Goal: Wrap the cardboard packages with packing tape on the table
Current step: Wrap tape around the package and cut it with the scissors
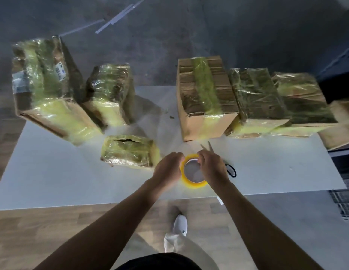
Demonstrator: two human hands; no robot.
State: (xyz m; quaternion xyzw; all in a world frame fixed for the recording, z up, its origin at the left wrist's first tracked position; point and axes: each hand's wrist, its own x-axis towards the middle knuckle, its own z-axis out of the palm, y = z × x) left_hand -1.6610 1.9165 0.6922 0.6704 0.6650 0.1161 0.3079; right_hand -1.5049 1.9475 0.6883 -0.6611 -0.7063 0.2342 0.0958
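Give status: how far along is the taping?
Done: small package and several others look heavily taped. In hand: left hand and right hand grip the tape roll. Left: middle box shows one band, mostly bare cardboard.

On the table (72, 182), the tape (193, 183) sits by the near edge, about midway along it. The left hand (166, 169) holds its left side and the right hand (212, 166) its right. The scissors (210, 147) lie just right of the tape, partly under the right hand. The near package (130, 151) lies just left of the left hand, slightly farther in. Along the far edge, the left package (47, 84) stands at the far left with the second package (109, 94) just right of it. After a gap come the box (205, 98), the fourth package (255, 102) against its right side, and the fifth package (300, 102) against that. The end box (341, 123) lies at the right end, beside the fifth package. A shoe (180, 225) is on the floor, nearer than the table
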